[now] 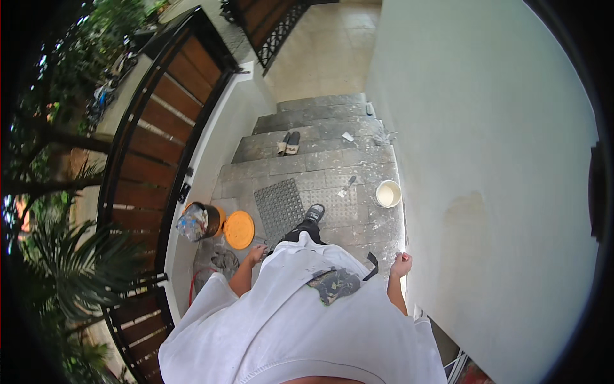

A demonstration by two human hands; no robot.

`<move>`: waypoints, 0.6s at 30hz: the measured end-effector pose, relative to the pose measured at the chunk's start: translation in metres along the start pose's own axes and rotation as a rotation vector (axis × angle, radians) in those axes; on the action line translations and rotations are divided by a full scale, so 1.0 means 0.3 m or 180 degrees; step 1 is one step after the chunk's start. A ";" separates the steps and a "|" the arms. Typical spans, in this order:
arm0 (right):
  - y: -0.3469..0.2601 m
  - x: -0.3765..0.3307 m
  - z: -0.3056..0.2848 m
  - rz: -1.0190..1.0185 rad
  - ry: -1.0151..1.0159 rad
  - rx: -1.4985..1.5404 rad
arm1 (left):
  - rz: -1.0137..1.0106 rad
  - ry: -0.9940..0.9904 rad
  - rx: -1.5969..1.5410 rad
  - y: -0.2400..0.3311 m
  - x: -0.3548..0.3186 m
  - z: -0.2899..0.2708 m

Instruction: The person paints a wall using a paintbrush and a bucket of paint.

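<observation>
My left hand [257, 254] hangs low beside my white shirt [288, 320], near the orange lid and a crumpled grey cloth [225, 261]. Its fingers look curled; whether anything is in them is too small to tell. My right hand [401, 264] is closed beside the pale wall, and what it holds, if anything, is hidden. Between that hand and the shirt a black strap [371, 265] sticks out. A grey smeared patch [336, 286] marks the shirt. Ahead on the floor lies a putty knife [348, 185], out of reach of both hands.
A white bucket [387, 193] with cream contents stands by the wall [486, 128]. On the left are a bag-filled bucket [203, 221], an orange lid [239, 230] and a wood-slat gate [153, 153]. A rubber mat [279, 203] lies ahead; slippers [289, 143] sit on the steps [313, 120].
</observation>
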State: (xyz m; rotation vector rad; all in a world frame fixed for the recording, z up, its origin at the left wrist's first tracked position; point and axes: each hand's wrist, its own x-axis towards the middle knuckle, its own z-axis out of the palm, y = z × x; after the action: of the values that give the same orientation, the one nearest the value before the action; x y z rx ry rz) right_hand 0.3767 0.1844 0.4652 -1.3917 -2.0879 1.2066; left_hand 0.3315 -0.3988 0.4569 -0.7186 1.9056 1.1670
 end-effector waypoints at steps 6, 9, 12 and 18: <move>-0.201 0.009 0.045 0.0396 0.0528 -0.0191 | -0.0291 -0.0157 -0.0673 0.230 0.284 -0.209; -0.221 0.007 0.063 0.0316 0.0944 -0.0353 | -0.0464 -0.0134 -0.0117 0.408 0.355 -0.271; -0.248 -0.050 0.096 0.0329 0.1243 -0.0131 | -0.0289 -0.0169 0.0438 0.543 0.470 -0.345; -0.337 -0.209 0.124 0.0780 0.1441 -0.0533 | 0.1408 -0.0034 0.1644 0.979 0.816 -0.329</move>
State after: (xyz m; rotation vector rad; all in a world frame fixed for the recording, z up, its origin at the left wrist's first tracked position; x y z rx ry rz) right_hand 0.3216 0.0971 0.5348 -1.8391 -1.7673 0.7141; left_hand -0.0610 -0.3813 0.4171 -0.0088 2.2927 0.8535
